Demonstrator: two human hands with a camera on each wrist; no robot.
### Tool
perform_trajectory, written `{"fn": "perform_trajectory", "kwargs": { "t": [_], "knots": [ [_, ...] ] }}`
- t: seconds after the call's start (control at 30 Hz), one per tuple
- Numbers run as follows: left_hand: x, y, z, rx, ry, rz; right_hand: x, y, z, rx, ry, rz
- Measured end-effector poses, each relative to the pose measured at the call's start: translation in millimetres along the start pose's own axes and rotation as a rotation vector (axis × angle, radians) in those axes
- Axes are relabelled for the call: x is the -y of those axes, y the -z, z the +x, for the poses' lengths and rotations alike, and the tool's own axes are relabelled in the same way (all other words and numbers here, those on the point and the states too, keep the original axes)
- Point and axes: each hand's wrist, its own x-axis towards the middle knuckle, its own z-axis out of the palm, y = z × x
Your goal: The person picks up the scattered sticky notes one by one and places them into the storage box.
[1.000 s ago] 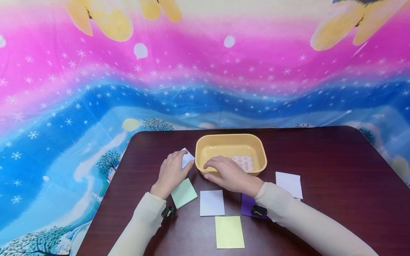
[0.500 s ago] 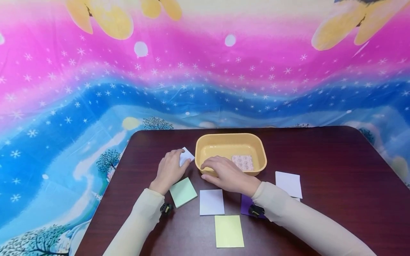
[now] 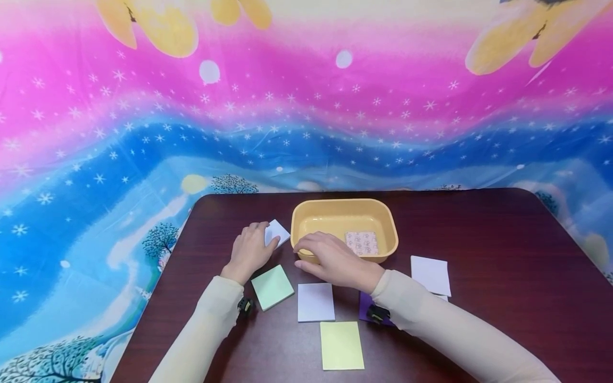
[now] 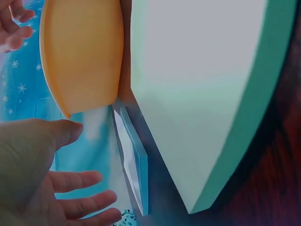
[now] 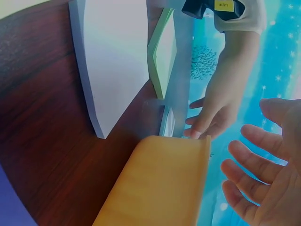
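From where I stand, nearest on the dark red-brown table (image 3: 519, 255): a yellow pad (image 3: 342, 346) lying flat. Beyond it, a lavender pad (image 3: 316, 302), with a purple pad (image 3: 366, 304) partly hidden by the right wrist. A green pad (image 3: 273, 287) lies askew left of these; a white pad (image 3: 430, 275) sits to the right, another pale edge beneath it. Right hand (image 3: 337, 260): fingers loosely bent, gripping nothing, above the basin's near-left rim. Left hand (image 3: 250, 250): relaxed, grasping nothing — poised over a pale bluish pad (image 3: 276, 232) just beside the basin (image 3: 342, 210); contact there cannot be told. Inside the basin, towards its right — one patterned pad (image 3: 361, 243). Behind: snowflake-printed cloth (image 3: 306, 119).
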Motion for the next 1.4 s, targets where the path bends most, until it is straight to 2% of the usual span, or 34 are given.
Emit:
{"fn": "perform_trajectory", "kwargs": {
  "t": [0.4, 0.67, 0.87, 1.1, 1.4],
  "knots": [
    [4.9, -2.4, 5.0, 0.101, 0.057, 0.062, 4.5, -2.0, 6.8, 0.028, 0.009, -0.039],
    [2.4, -2.3, 7.3, 0.152, 0.067, 0.069, 8.4, -6.7, 13.6, 0.066, 0.011, -0.058],
    [2.9, -3.5, 8.0, 0.162, 0.059, 0.094, 9.3, -8.2, 15.8, 0.076, 0.017, -0.059],
    [5.0, -4.5, 6.5, 0.168, 0.016, 0.120, 8.0, -10.2, 16.4, 0.076, 0.014, -0.051],
    [8.6, -3.7, 6.7, 0.147, 0.006, 0.098, 7.6, -12.2, 15.8, 0.078, 0.018, -0.063]
  ]
}}
